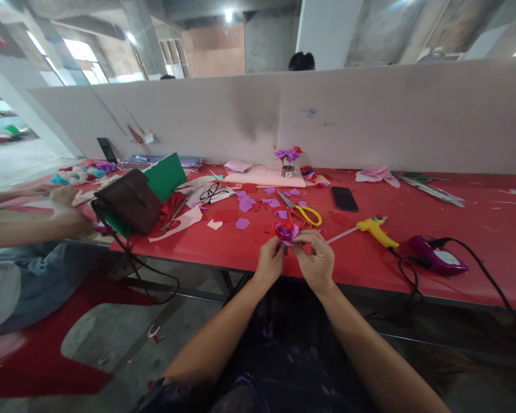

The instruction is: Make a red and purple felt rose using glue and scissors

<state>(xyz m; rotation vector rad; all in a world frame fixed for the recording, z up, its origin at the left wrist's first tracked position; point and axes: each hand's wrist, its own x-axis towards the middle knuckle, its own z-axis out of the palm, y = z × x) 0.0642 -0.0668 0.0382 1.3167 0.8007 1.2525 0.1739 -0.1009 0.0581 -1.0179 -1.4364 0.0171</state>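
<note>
A red and purple paper flower (286, 230) is held at the table's front edge between my two hands. My left hand (270, 259) pinches its lower left side. The fingers of my right hand (316, 261) close on its lower right side. Just beyond the flower lie scissors (307, 215) with yellow handles, their blades pointing away to the left. Cut purple paper pieces (246, 203) are scattered to the left of the scissors. To the right sits a yellow glue gun (376, 230) with a glue stick (343, 234) reaching out toward my right hand.
On the red table (490, 212) are a black phone (344, 198), a purple corded device (438, 256), eyeglasses (209, 194) and a small pot of paper flowers (288, 170). A brown bag (129, 199) stands at left, beside another person's arms (34, 229). A pale partition (176, 120) runs behind.
</note>
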